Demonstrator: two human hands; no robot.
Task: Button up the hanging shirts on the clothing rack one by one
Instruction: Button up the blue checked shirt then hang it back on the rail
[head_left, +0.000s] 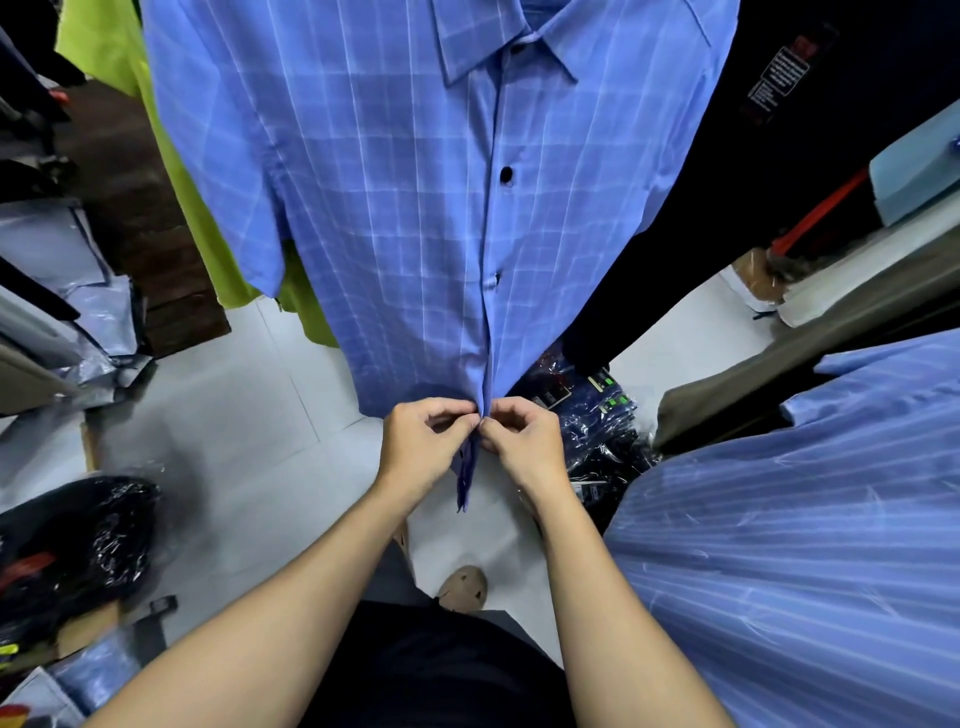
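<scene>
Now hands (480, 434) on soft checked shirt (395, 208)

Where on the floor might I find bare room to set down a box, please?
The bare tile between the grey bags on the left and the blue shirt looks free. It is crowded right of the hands, left and right, with wrapped packs, and at lower left by a black bag.

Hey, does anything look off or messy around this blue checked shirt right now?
The blue checked shirt hangs straight, both hands pinching its placket near the hem. The oddity is below: plastic-wrapped garment packs lie piled on the floor instead of hanging.
</scene>
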